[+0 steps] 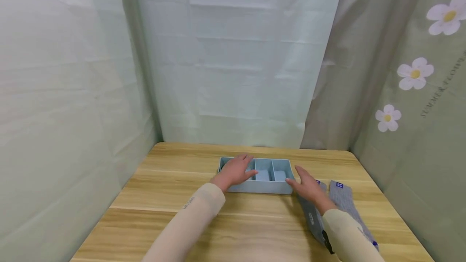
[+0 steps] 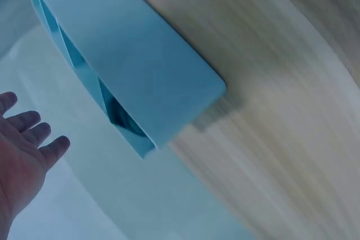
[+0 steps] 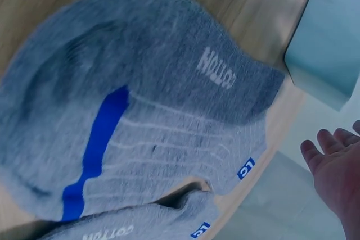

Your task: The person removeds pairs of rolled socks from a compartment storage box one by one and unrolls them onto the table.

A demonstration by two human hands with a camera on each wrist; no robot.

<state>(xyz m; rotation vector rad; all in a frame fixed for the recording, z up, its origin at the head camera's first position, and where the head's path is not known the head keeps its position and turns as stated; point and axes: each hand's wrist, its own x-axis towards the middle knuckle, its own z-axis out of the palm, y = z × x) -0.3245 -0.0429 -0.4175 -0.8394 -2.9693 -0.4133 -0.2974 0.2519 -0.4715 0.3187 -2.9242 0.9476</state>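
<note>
The left hand lies relaxed over the blue divided tray's left end. The right hand, fingers straight and holding nothing, hovers beside the tray's right end, above the grey socks.

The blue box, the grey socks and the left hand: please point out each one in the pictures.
blue box point(image 1: 262, 189), head view, on its front wall.
grey socks point(image 3: 169, 116), right wrist view, on the upper sock's ribbed part.
left hand point(image 1: 234, 171), head view, on the back of the hand.
</note>
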